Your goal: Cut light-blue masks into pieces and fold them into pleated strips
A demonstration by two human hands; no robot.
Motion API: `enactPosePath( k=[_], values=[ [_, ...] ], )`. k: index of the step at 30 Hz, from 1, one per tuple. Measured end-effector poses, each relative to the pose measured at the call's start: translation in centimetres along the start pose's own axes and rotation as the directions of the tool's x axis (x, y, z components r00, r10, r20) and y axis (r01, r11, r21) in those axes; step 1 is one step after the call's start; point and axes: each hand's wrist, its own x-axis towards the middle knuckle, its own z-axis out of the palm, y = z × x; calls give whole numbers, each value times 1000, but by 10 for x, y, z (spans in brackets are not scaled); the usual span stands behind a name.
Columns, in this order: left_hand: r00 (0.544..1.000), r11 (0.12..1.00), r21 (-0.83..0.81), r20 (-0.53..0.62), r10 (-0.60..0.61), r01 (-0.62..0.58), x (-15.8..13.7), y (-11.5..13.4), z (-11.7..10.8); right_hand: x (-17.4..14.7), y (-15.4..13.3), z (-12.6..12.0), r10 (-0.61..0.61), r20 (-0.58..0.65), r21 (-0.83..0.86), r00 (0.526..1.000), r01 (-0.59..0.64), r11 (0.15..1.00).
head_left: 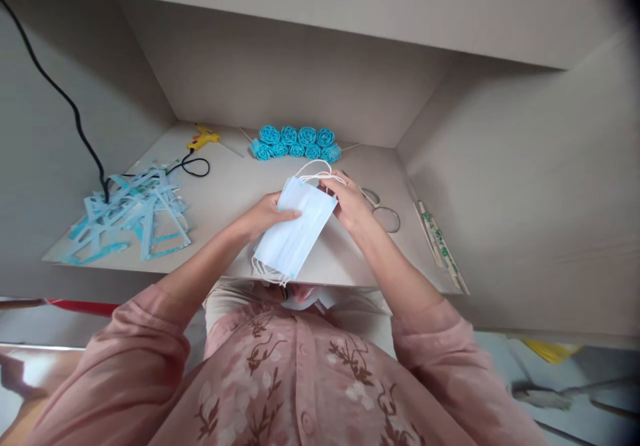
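Observation:
Light blue face masks (295, 229), seemingly a small stack, are held tilted over the front of the work surface. White ear loops hang out at both ends. My left hand (267, 216) grips the stack from the left side, its thumb lying across the top mask. At the upper right corner, my right hand (347, 199) has its fingers closed around the edge and the ear loops. Just beyond the right hand lie scissors (386, 219), their blades hidden from view. Behind the masks sit two rows of blue rolled paper-like roses (297, 143) on thin sticks.
A heap of cut light blue strips (135, 213) covers the left of the table (235, 199). Behind it lies a yellow glue gun (204, 138) with a black cord (75, 109). Wrapped chopsticks (440, 246) lie along the right edge. Grey walls enclose the back and sides.

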Motion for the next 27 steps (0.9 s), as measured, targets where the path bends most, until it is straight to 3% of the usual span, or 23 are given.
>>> enactPosePath(
  k=[4, 7, 12, 18, 23, 27],
  values=[
    [995, 981, -169, 51, -82, 89, -6, -1, 11, 23, -2, 5, 168, 72, -37, 983, -165, 986],
    [992, 942, -331, -87, -90, 57, -6, -1, 19, 26, -11, 5, 262, 257, 12, 930, -274, 962],
    [931, 851, -491, -366, -9, -185, -1, -2, 23, 3, -17, 2, 372, 388, -6, 843, -401, 916],
    [884, 800, -538, -466, -20, -266, 1, -4, 31, -6, 7, 6, 382, 293, -98, 877, -369, 924],
    [899, 733, -623, -437, -36, -273, 1, -5, 24, -5, -14, -4, 451, 333, -293, 828, -364, 884],
    [919, 703, -662, -392, -27, -262, 1, -9, 10, -3, -40, -15, 477, 383, -643, 791, -142, 752]
  ],
)
